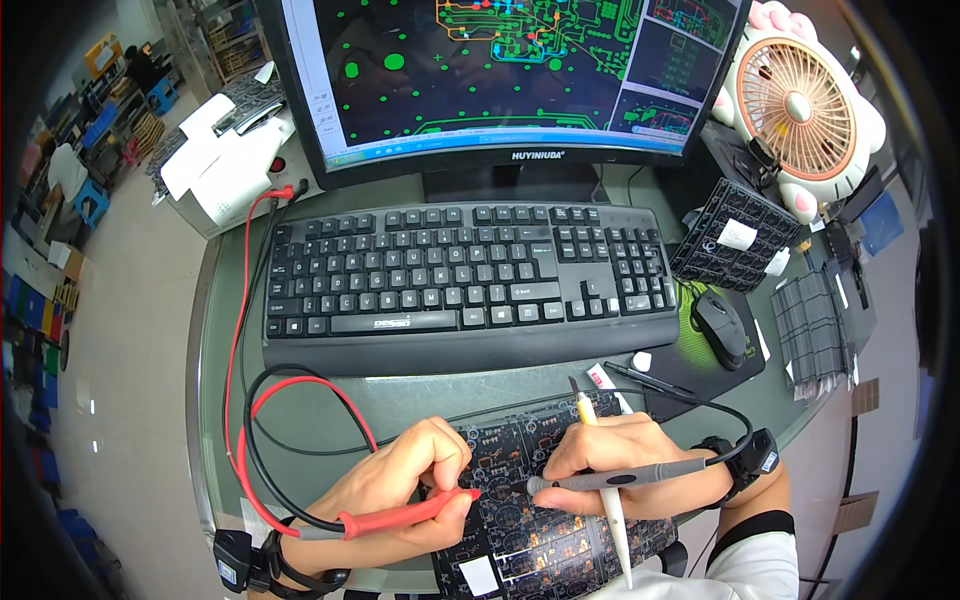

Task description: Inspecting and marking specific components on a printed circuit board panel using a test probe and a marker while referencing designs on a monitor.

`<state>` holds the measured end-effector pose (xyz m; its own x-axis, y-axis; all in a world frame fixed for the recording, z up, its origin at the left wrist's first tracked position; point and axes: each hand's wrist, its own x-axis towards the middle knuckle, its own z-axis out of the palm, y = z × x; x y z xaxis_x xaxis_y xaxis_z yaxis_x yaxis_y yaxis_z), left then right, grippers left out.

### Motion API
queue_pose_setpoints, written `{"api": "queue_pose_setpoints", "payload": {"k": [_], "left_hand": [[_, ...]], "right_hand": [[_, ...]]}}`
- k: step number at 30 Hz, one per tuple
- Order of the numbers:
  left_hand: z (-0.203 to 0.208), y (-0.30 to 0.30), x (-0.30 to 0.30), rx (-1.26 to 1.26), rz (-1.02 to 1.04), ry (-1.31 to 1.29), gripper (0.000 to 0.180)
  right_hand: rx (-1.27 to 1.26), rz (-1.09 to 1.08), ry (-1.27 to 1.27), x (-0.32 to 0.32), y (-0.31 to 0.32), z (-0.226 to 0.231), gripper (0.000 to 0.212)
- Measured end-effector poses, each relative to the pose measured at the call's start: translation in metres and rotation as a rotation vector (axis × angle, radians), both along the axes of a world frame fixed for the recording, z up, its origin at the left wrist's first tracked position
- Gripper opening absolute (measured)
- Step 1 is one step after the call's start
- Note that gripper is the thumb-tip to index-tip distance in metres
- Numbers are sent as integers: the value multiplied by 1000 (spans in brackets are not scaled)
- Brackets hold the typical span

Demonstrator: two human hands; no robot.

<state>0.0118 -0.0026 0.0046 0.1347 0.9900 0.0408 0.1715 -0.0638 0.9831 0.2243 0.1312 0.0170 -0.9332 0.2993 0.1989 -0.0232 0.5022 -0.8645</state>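
A dark printed circuit board panel (497, 548) with orange and white traces lies at the near edge of the desk under both hands. My left hand (395, 478) is closed round a red test probe (395, 518), its tip by the board's left part. My right hand (635, 445) grips a grey test probe (655, 471), pointing left over the middle of the board. Slanting through the same hand is a slim white pen-like tool (615, 530) with a yellow collar and dark upper tip. Whether either probe tip touches the board, I cannot tell.
Beyond the hands are a black keyboard (420, 350) and a monitor (480, 90) with a circuit layout. At right are a mouse (720, 328), a fan (797, 107) and stacked boards (812, 325). The red probe lead (237, 400) loops left to a white device (230, 180).
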Motion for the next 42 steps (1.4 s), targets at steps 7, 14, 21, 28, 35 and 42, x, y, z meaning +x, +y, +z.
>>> {"api": "queue_pose_setpoints", "payload": {"k": [7, 14, 21, 28, 35, 42], "left_hand": [[-1, -2, -1, -64, 95, -204, 28], [1, 0, -4, -153, 213, -525, 30], [-7, 0, 1, -78, 155, -332, 30], [-8, 3, 3, -5, 95, -230, 28], [-9, 4, 2, 1, 81, -205, 29], [-8, 2, 4, -3, 88, -198, 29]], "right_hand": [[18, -4, 10, -1, 0, -1, 22], [-15, -10, 10, 0, 0, -4, 22], [-23, 2, 4, 1, 1, -3, 22], [-33, 8, 12, 1, 1, -5, 22], [-19, 10, 15, 1, 2, -5, 22], [-19, 8, 24, 2, 0, -4, 22]]}}
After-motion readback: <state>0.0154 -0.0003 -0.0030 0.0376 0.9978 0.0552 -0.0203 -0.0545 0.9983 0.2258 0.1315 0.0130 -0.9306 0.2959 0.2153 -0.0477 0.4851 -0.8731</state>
